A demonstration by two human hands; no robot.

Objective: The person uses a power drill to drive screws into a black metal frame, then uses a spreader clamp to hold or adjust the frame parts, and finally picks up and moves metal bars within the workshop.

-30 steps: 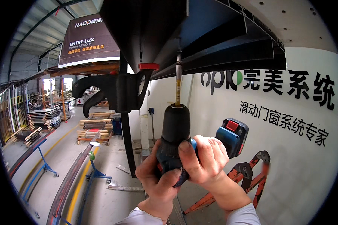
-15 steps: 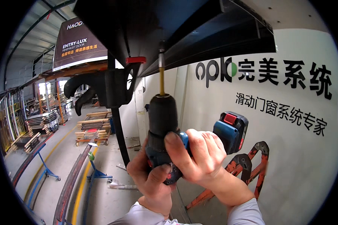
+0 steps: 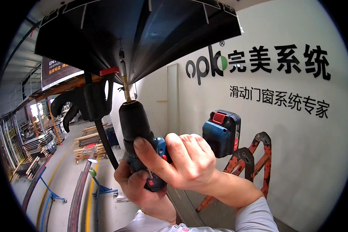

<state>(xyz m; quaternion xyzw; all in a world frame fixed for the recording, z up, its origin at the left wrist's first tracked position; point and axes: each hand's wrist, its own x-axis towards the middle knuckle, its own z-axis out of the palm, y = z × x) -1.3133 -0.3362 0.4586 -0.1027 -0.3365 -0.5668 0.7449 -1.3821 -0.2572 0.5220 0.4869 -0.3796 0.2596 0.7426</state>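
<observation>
A blue and black cordless drill (image 3: 134, 120) points upward in both my hands. My right hand (image 3: 186, 160) wraps its grip, the index finger stretched along the body; the battery (image 3: 221, 133) sticks out beyond the knuckles. My left hand (image 3: 137, 189) is closed around the rear of the drill from below and the left. The long gold-coloured bit (image 3: 126, 89) rises to a grooved black metal profile (image 3: 100, 36) overhead. Whether its tip bites into a screw there, I cannot tell. Just left of the bit, a black bar clamp (image 3: 92, 101) with a red pad grips the profile.
A white wall (image 3: 282, 116) with large dark lettering stands on the right, an orange folding ladder (image 3: 265, 164) against it. To the left, a long dark beam (image 3: 81, 193) lies on blue stands (image 3: 100, 189). Stacked profiles and wooden battens (image 3: 89, 145) stand farther back.
The view has shifted, so drill, hands and clamp appear farther left and more of the profile's end shows. The drill now leans slightly left; both hands keep their hold.
</observation>
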